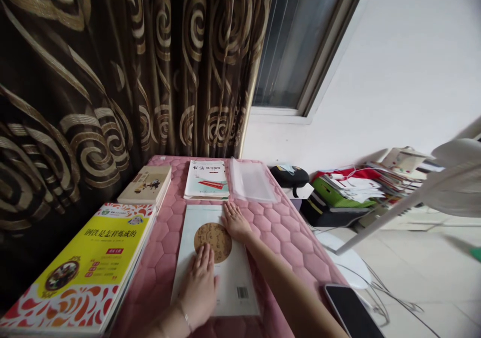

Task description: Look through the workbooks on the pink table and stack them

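A pale book with a brown round picture and a barcode lies flat on the pink quilted surface in front of me. My left hand rests on its cover, fingers stretched out over the lower left of the round picture. Near the book's upper right edge lies my right hand, palm down with the fingers extended. Neither hand grips anything. Just beyond stands a small stack of white booklets with a red and green cover design. Beside it are clear plastic book covers.
On the left sit a stack topped by a yellow book and a beige book stack. A phone lies at the right edge of the pink surface. A white lamp, cables and piled papers stand beyond. Patterned curtains hang behind.
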The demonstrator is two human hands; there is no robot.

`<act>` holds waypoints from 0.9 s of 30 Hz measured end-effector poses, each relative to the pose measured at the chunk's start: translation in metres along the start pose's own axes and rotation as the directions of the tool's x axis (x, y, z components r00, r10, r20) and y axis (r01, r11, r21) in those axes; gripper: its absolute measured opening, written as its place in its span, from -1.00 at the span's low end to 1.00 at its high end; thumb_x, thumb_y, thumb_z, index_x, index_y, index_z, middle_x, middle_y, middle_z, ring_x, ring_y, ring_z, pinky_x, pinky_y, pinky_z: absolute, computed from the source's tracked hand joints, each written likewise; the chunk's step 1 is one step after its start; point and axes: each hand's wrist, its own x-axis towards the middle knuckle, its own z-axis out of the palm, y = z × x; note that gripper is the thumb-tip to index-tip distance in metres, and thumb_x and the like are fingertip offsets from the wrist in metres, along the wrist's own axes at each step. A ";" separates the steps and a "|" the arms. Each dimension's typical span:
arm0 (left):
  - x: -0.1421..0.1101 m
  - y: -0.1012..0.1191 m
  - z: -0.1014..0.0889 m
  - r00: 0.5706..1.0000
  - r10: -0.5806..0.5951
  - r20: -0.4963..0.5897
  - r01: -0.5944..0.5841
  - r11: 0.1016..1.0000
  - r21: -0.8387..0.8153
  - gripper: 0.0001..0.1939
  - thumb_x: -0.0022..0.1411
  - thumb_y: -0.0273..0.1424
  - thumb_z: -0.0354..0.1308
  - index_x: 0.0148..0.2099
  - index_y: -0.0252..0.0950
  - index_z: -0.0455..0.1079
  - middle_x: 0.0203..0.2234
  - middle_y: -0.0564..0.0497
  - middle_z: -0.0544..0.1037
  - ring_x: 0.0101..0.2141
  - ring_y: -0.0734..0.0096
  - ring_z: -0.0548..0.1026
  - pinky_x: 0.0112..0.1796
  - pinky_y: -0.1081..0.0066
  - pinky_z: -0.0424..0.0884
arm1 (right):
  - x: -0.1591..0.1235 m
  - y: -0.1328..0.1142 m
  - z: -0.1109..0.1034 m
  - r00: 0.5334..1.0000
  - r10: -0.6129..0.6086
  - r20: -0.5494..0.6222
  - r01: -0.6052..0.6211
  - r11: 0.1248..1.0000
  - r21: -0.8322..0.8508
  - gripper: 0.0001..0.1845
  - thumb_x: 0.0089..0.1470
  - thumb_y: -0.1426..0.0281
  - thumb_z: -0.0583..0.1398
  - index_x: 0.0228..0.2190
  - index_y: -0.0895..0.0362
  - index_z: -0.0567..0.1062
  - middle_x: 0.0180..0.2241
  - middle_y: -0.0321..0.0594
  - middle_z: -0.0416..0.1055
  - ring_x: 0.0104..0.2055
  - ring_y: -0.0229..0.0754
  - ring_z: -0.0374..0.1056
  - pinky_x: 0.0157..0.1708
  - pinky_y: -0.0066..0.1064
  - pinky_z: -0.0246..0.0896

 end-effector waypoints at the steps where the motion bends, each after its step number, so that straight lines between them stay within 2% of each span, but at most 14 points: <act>1: 0.021 0.000 -0.001 0.999 0.025 0.040 -0.024 0.999 -0.030 -0.41 0.28 -0.37 -0.12 0.32 -0.44 0.14 0.29 -0.22 0.16 0.27 0.12 0.16 0.18 0.12 0.18 | 0.000 0.000 0.001 1.000 -0.005 -0.005 0.005 1.000 -0.001 -0.39 0.33 0.27 -0.16 0.28 0.35 0.06 0.33 0.09 -0.12 0.38 -0.01 -0.18 0.31 -0.07 -0.21; 4: 0.082 -0.004 -0.006 0.997 0.036 0.062 -0.031 0.996 -0.088 -0.44 0.32 -0.37 -0.18 0.32 -0.41 0.13 0.30 -0.17 0.17 0.27 0.19 0.15 0.22 0.13 0.11 | 0.001 0.000 0.000 1.000 -0.007 -0.012 0.007 1.000 -0.010 -0.39 0.33 0.28 -0.14 0.28 0.35 0.07 0.32 0.09 -0.10 0.38 0.01 -0.16 0.31 -0.08 -0.19; 6: 0.113 -0.011 -0.008 0.997 0.008 0.078 -0.001 0.995 -0.096 -0.45 0.34 -0.38 -0.21 0.32 -0.41 0.13 0.31 -0.17 0.14 0.28 0.19 0.13 0.24 0.12 0.06 | 0.000 0.001 -0.001 1.000 0.003 -0.013 -0.003 1.000 -0.014 -0.39 0.32 0.28 -0.14 0.28 0.35 0.07 0.32 0.08 -0.08 0.37 0.00 -0.15 0.30 -0.08 -0.18; 8: 0.132 -0.022 -0.009 0.994 -0.027 0.107 0.037 0.995 -0.088 -0.44 0.34 -0.39 -0.23 0.34 -0.43 0.08 0.32 -0.17 0.10 0.30 0.20 0.09 0.25 0.13 0.02 | 0.000 0.000 -0.003 1.000 0.014 -0.007 -0.014 1.000 -0.009 -0.39 0.32 0.27 -0.14 0.28 0.36 0.07 0.32 0.08 -0.07 0.38 -0.02 -0.16 0.31 -0.10 -0.19; 11: 0.141 -0.046 -0.006 0.980 -0.122 0.157 0.130 0.991 -0.043 -0.41 0.35 -0.36 -0.25 0.36 -0.49 0.00 0.33 -0.21 0.04 0.32 0.19 0.03 0.26 0.14 -0.01 | 0.000 -0.001 -0.005 1.000 0.026 -0.001 -0.026 1.000 0.000 -0.37 0.33 0.25 -0.15 0.28 0.36 0.07 0.32 0.08 -0.08 0.38 -0.03 -0.15 0.32 -0.12 -0.20; 16: 0.133 -0.091 -0.006 0.957 -0.222 0.184 0.225 0.974 0.006 -0.40 0.37 -0.33 -0.31 0.36 -0.54 -0.01 0.33 -0.26 0.04 0.31 0.11 0.03 0.25 -0.01 -0.07 | 0.000 -0.002 -0.005 0.999 0.031 -0.016 -0.031 1.000 0.007 -0.38 0.32 0.25 -0.15 0.29 0.31 0.07 0.33 0.03 -0.09 0.38 -0.04 -0.16 0.31 -0.12 -0.19; 19: 0.125 -0.098 -0.011 0.957 -0.245 0.158 0.240 0.969 0.056 -0.40 0.36 -0.32 -0.30 0.35 -0.51 0.02 0.33 -0.25 0.05 0.32 0.12 0.00 0.26 -0.07 -0.18 | 0.000 -0.002 -0.006 1.000 0.030 0.007 -0.030 1.000 0.010 -0.37 0.32 0.25 -0.17 0.29 0.33 0.05 0.33 0.03 -0.12 0.38 -0.05 -0.19 0.32 -0.12 -0.24; 22: 0.111 -0.079 -0.016 0.972 -0.205 0.116 0.195 0.977 0.089 -0.42 0.35 -0.35 -0.28 0.34 -0.42 0.09 0.32 -0.18 0.08 0.33 0.17 -0.03 0.28 -0.04 -0.24 | 0.000 -0.001 -0.007 0.999 0.038 0.036 -0.039 0.999 0.018 -0.36 0.32 0.25 -0.17 0.29 0.37 0.03 0.34 0.03 -0.16 0.39 -0.04 -0.21 0.33 -0.13 -0.26; 25: 0.080 -0.041 -0.015 0.981 -0.097 0.170 0.092 0.995 0.036 -0.41 0.32 -0.32 -0.20 0.35 -0.39 0.08 0.32 -0.17 0.08 0.32 0.14 0.03 0.27 -0.02 -0.10 | 0.000 -0.001 -0.007 0.999 0.024 0.022 -0.025 0.999 0.022 -0.37 0.32 0.26 -0.17 0.29 0.34 0.04 0.34 0.03 -0.15 0.39 -0.04 -0.20 0.32 -0.10 -0.25; 27: 0.050 -0.017 -0.011 0.990 -0.019 0.138 0.018 1.000 0.009 -0.38 0.31 -0.30 -0.15 0.37 -0.39 0.03 0.34 -0.17 0.03 0.31 0.11 0.03 0.25 0.01 0.00 | 0.000 -0.002 -0.006 1.000 0.020 0.010 -0.020 1.000 0.019 -0.38 0.31 0.28 -0.17 0.29 0.34 0.05 0.33 0.04 -0.14 0.38 -0.04 -0.19 0.32 -0.10 -0.25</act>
